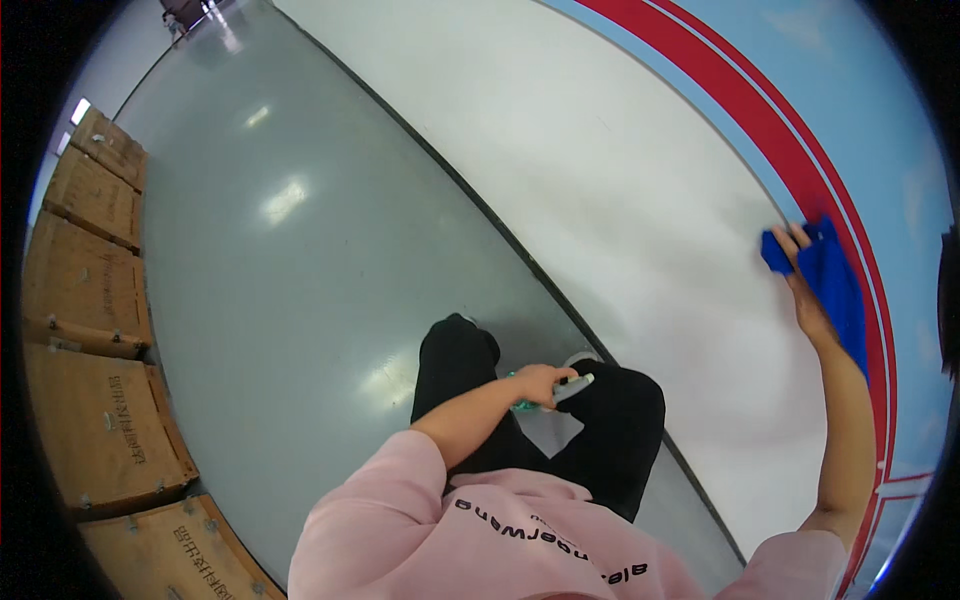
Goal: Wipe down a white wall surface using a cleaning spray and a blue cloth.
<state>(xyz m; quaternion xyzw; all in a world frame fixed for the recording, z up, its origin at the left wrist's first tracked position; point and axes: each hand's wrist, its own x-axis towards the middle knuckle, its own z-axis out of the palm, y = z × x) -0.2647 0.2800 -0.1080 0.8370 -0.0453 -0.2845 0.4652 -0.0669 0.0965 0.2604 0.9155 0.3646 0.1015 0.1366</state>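
My right hand (797, 262) reaches far out to the right and grips a blue cloth (838, 290). The cloth lies against the wall (640, 170), at the border between its white part and the red stripe (745, 95), and part of it hangs beside my wrist. In front of my lap, between my knees, my left hand (541, 384) is closed around a spray bottle (575, 387). Its pale head sticks out to the right, and a bit of green shows below my fingers. My hand hides most of the bottle.
A dark baseboard strip (440, 160) runs between the wall and the shiny grey floor (270, 260). Several brown wooden crates (95, 290) stand in a row along the left. My bent knees (625, 395) are close to the wall. Someone (172, 25) is far off at the upper left.
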